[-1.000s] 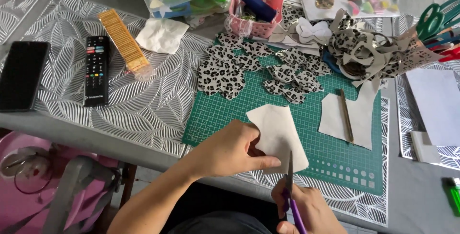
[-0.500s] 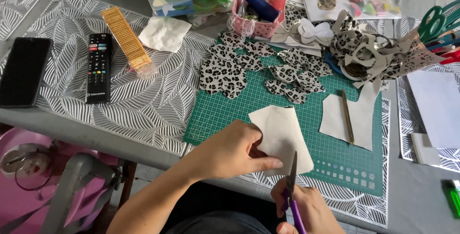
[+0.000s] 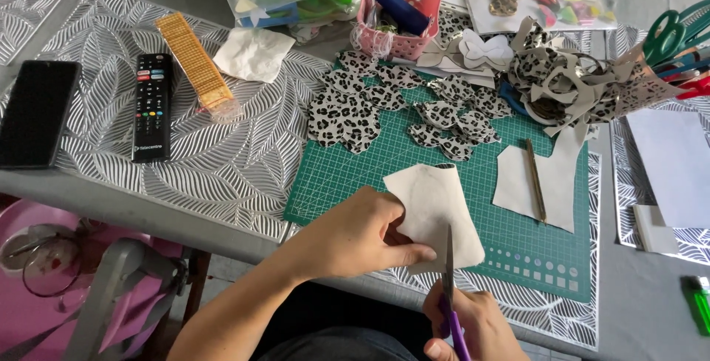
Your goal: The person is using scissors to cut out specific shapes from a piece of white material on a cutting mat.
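Two hands at table edge. Left hand (image 3: 360, 234) pinches pale fabric piece (image 3: 431, 211) above green cutting mat (image 3: 510, 250). Right hand (image 3: 473, 325) grips purple-handled scissors (image 3: 450, 287), blades biting into fabric's lower edge. Leopard-print cutouts (image 3: 384, 106) lie farther back on mat.

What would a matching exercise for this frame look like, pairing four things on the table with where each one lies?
Things:
1. pale sheet
2. scissors
3. remote control
4. pencil

Places:
A. on a second pale piece, right part of the green cutting mat
B. in the right hand, blades cutting up into the sheet
C. pinched by the left hand over the mat's near edge
D. on the silver leaf-patterned placemat, beside a black phone

Pairs: 1-C, 2-B, 3-D, 4-A
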